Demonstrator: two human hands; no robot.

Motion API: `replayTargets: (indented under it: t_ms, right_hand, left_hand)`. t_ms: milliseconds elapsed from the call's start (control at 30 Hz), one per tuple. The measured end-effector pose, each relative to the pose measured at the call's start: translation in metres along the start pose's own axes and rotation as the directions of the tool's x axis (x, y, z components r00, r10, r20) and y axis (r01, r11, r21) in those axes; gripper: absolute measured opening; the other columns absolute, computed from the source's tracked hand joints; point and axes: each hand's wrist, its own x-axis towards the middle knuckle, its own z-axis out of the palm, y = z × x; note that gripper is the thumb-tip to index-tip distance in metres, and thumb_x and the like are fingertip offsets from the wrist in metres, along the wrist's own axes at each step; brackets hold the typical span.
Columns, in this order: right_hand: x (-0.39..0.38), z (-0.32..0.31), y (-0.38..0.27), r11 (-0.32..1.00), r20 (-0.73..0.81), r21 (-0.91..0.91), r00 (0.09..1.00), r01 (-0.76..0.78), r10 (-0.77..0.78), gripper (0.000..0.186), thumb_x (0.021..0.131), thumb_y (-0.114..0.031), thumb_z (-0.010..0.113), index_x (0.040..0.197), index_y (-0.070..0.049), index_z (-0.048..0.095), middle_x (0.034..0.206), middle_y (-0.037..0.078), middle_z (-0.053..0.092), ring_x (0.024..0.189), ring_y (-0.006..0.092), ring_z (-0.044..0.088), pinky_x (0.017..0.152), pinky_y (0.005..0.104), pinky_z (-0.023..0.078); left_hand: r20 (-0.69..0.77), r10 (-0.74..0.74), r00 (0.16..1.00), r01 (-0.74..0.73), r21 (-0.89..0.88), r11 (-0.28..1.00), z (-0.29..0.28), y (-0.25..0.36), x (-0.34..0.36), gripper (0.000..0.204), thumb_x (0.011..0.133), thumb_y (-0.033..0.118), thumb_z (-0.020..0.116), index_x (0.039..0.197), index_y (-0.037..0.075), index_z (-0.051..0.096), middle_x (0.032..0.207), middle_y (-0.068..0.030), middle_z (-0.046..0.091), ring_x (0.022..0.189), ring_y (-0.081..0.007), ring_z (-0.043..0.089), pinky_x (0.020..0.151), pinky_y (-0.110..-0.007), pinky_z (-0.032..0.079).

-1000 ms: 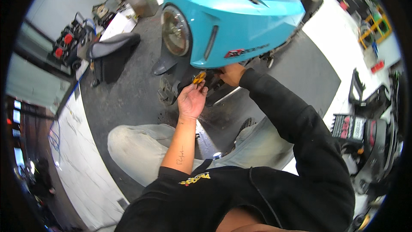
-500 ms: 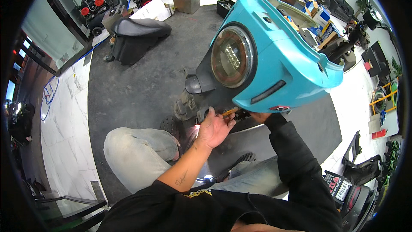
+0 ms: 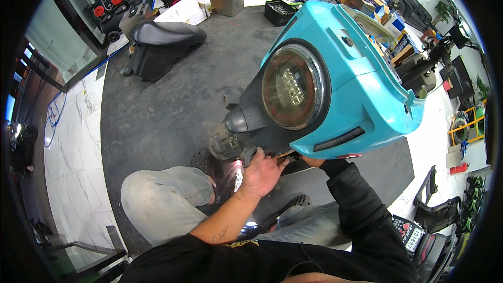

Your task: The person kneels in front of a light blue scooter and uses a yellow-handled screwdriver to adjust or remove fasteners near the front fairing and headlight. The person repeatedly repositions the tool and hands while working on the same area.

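My left hand (image 3: 260, 172) presses up against the lower edge of the turquoise scooter front panel (image 3: 361, 94), fingers curled round a dark part just below the round headlight (image 3: 293, 86). My right hand (image 3: 313, 161) sits under the panel, mostly hidden; its grip I cannot tell. Panel lies directly above both hands, long axis running up and right. Something orange between the hands, too small to identify

I wore a black top with yellow lettering at six o'clock. My right arm had a long black sleeve (image 3: 352, 199); my left forearm (image 3: 230, 215) was bare, with small script inked on. My trousers (image 3: 157, 199) were dusty grey.
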Motion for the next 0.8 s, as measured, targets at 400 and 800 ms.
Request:
replayTargets:
  t_ms: [400, 800]
  right_hand:
    - [-0.027, 0.017, 0.007, 0.971, 0.411, -0.193, 0.887, -0.143, 0.212, 0.047, 0.082, -0.021, 0.068, 0.126, -0.007, 0.063, 0.13, 0.022, 0.059, 0.123, 0.0441, 0.052, 0.107, 0.0579, 0.038]
    - [0.024, -0.017, -0.027, 0.948, 0.232, -0.159, 0.923, -0.275, 0.307, 0.023, 0.076, -0.012, 0.071, 0.098, -0.01, 0.071, 0.087, 0.012, 0.069, 0.079, 0.0351, 0.066, 0.072, 0.0467, 0.052]
  left_hand:
    - [0.021, 0.012, 1.0, -0.01, -0.114, 0.993, 0.007, -0.001, 0.0, 0.038, 0.096, 0.043, 0.065, 0.117, 0.012, 0.064, 0.127, -0.0073, 0.064, 0.124, -0.0261, 0.054, 0.105, -0.044, 0.04]
    - [-0.044, 0.035, 0.998, -0.038, -0.074, 0.997, 0.01, 0.0, 0.001, 0.037, 0.094, 0.046, 0.067, 0.106, 0.011, 0.064, 0.117, -0.0097, 0.066, 0.118, -0.0276, 0.057, 0.099, -0.042, 0.043]
